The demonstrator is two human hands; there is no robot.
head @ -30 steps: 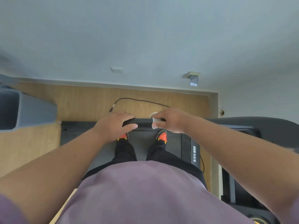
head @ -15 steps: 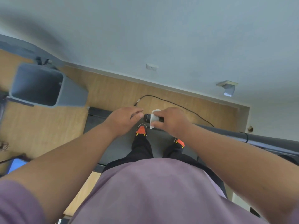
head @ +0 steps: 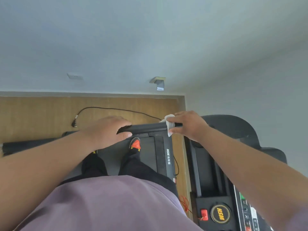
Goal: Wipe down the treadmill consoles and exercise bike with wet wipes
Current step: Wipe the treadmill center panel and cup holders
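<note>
From the head camera I look steeply down over a purple shirt onto a black treadmill handlebar that runs across the middle of the view. My left hand sits on its left end, fingers curled over the top and the thumb tucked under the front, so it grips the bar. My right hand is at the bar's right end, toward 3 o'clock from the left one, and holds a white wet wipe wrapped round the bar: the fingers lie over the top of the wipe and the thumb presses it from below. A bare stretch of bar lies between the two hands.

Below the bar, toward 6 o'clock, I see the treadmill belt with black trouser legs and one orange shoe on it; a side rail with white lettering runs along its right edge. At 4 to 5 o'clock stands a second treadmill, its console showing a round gold logo and a red button just beside it. A black cable lies on the wooden floor at 11 o'clock from the hands, its plug end free. A grey wall fills the upper half, with a white wall plate on it.
</note>
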